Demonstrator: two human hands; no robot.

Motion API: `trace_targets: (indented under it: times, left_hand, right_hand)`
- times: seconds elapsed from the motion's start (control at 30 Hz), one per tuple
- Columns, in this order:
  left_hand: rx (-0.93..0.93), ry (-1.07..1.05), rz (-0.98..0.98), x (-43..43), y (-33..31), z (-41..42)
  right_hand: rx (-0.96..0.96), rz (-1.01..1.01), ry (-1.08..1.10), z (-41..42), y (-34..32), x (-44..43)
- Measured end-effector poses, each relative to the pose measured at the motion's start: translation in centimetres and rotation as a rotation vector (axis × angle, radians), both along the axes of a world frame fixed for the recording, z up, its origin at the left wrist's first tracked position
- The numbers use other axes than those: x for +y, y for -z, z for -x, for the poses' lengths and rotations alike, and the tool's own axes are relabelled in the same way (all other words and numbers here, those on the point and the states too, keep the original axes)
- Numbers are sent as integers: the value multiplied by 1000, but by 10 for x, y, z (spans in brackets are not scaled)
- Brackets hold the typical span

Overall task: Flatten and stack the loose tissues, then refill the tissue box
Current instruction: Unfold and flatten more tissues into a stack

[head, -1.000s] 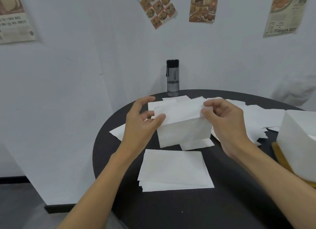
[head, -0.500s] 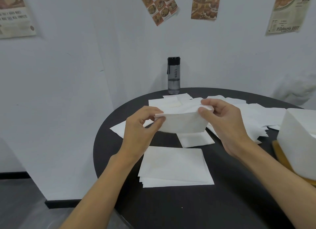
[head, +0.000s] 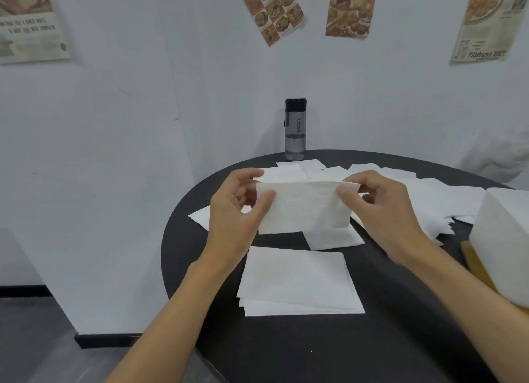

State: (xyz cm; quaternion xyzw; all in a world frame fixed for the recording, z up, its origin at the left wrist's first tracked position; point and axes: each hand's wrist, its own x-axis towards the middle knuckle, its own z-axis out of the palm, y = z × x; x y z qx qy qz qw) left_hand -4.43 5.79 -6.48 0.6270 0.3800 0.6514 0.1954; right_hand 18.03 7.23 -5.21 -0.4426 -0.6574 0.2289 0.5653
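The round black table [head: 372, 359] carries everything, and the flattened stack [head: 297, 282] near its front edge serves as the landmark here. Right of the stack, well apart, a white block on a wooden base sits at the edge of view, and I take it for the tissue box [head: 509, 239]. Its opening is not visible. Behind the stack and to its right the loose tissues [head: 446, 202] lie overlapped in a wide scatter, with one more just behind the stack's far right corner.

Directly above the far edge of the stack, lifted off the table, hangs the held tissue [head: 303, 208], a folded sheet stretched sideways between both hands. The left hand [head: 234, 208] pinches its upper left corner, thumb in front and fingers behind. The right hand [head: 383, 208] pinches the upper right corner the same way.

The sheet looks almost weightless, limp and easily torn. It droops from the top edge and would likely crumple or drift if dropped. A light pinch at the two top corners seems the right hold, with gentle sideways tension to take out wrinkles. For lowering onto the stack, I would line up the bottom edge first, then let the corners go and smooth with flat fingers. Hard pulling or a damp grip risks a rip.
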Motion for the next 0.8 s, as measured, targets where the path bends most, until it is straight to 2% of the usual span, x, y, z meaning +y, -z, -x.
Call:
trace_targets:
  times: [0.2,0.3,0.43,0.53,0.67,0.8]
  left_hand:
    - [-99,50,25,-9,-9,-2]
    - [-105,41,86,-11,-10,4]
    - [102,48,222,-9,-4,18]
    - [180,59,307,-13,6,24]
    - [241,96,331,-16,18,26]
    - [458,84,344,-20,27,28]
  right_hand:
    - [63,72,-99,-1,-4,-3]
    - [21,169,-209,-2,-8,-7]
    - [-156,267,-271,-2,-10,-10]
    - [-251,332,-318,-1,-8,-10]
    - [-463,324,-370,-3,0,-7]
    - [-630,319,-344,-5,7,-4]
